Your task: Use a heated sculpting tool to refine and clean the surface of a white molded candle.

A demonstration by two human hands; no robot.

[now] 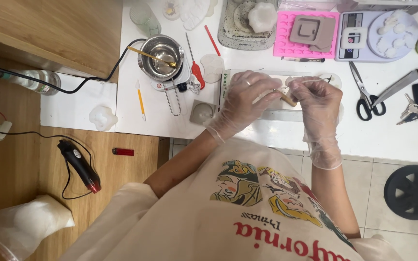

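Note:
Both my hands wear clear plastic gloves and meet over a flat white box point(276, 104) on the white table point(388, 135). My left hand point(245, 99) and my right hand point(318, 96) pinch a thin wooden stick point(286, 98) between their fingertips. A small white piece seems to sit at the stick's tip, but the fingers hide most of it.
A steel pot point(163, 55) with a gold spoon sits on a small heater at the left. A pink mould tray point(306, 34), a scale point(364, 36), scissors point(364, 94), a knife point(402, 82) and keys point(414, 106) lie to the right. A heat gun point(79, 164) and a red lighter point(123, 152) rest on the wooden surface.

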